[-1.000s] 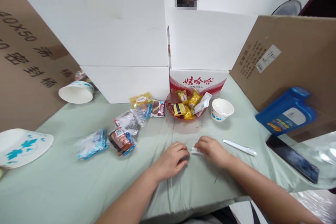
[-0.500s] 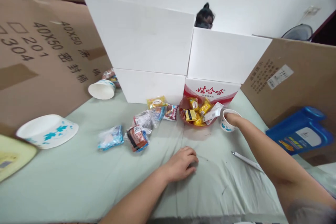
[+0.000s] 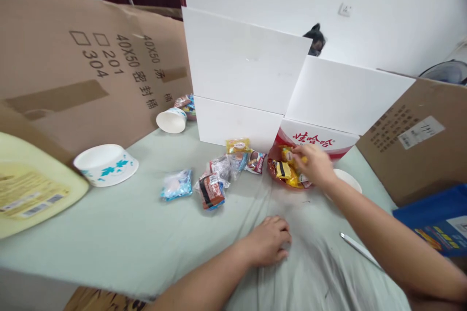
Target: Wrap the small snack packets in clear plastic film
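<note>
My right hand [image 3: 314, 164] reaches over the reddish-brown bowl [image 3: 272, 177]. Its fingers are closed around a small yellow-wrapped snack [image 3: 304, 160], partly hidden by the fingers. Several wrapped snacks lie in the bowl, among them a yellow one with a dark band [image 3: 283, 170]. A white paper cup [image 3: 348, 181] stands right of the bowl, partly covered by my right forearm. My left hand [image 3: 272, 242] rests palm down on the cloth in front of the bowl, holding nothing, with its fingers loosely bent.
Left of the bowl lie snack packets: a brown one [image 3: 212, 190], a blue one [image 3: 177, 184] and a yellow one [image 3: 238, 146]. Paper bowls [image 3: 109, 171] sit farther left. A white pen [image 3: 359, 249] lies near my right forearm. White panels [image 3: 241, 116] and cardboard [image 3: 47, 53] surround the table; a person's head shows behind.
My right hand has come out of the paper cup and moved left over the snack bowl. My left hand stays on the cloth. The view has turned left.
</note>
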The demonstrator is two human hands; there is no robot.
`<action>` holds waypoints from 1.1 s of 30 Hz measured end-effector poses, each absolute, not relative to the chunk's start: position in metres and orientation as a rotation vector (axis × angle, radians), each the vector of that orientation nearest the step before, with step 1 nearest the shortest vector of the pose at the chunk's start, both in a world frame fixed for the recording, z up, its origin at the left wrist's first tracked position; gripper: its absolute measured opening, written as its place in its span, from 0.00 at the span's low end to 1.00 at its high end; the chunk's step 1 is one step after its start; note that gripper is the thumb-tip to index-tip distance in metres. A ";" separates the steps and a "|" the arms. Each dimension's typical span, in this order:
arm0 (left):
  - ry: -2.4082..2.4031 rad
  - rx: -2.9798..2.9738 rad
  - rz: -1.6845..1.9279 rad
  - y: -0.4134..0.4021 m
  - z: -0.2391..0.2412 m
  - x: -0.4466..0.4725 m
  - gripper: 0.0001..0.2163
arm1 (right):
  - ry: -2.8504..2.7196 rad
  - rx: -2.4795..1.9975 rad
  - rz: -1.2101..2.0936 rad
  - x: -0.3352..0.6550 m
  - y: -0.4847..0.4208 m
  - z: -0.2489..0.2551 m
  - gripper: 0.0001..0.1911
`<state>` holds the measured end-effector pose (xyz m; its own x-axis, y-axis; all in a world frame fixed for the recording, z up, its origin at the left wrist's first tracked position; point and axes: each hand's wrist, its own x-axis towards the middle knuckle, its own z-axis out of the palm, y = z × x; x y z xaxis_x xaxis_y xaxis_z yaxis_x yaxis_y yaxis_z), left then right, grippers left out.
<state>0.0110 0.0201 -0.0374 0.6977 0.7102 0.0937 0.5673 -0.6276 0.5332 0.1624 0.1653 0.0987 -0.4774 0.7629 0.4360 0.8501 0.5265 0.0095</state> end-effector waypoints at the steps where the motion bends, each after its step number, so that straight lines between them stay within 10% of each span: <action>1: 0.980 2.431 0.423 0.021 -0.038 0.011 0.11 | -2.508 -1.258 -0.283 0.137 0.162 0.092 0.13; 15: 1.009 2.400 1.440 0.019 -0.028 -0.003 0.06 | -2.930 -1.342 -0.154 0.028 0.163 0.024 0.44; 20: 1.337 2.158 1.851 0.017 -0.018 -0.014 0.07 | -3.042 -1.034 -0.025 0.078 0.102 0.006 0.19; 25: 1.643 1.932 1.405 0.035 -0.028 -0.012 0.14 | -2.805 -0.942 0.375 0.161 0.062 -0.014 0.46; 33: 0.780 2.127 0.815 0.017 -0.036 0.010 0.36 | -2.330 -0.891 -0.062 0.235 0.021 -0.023 0.43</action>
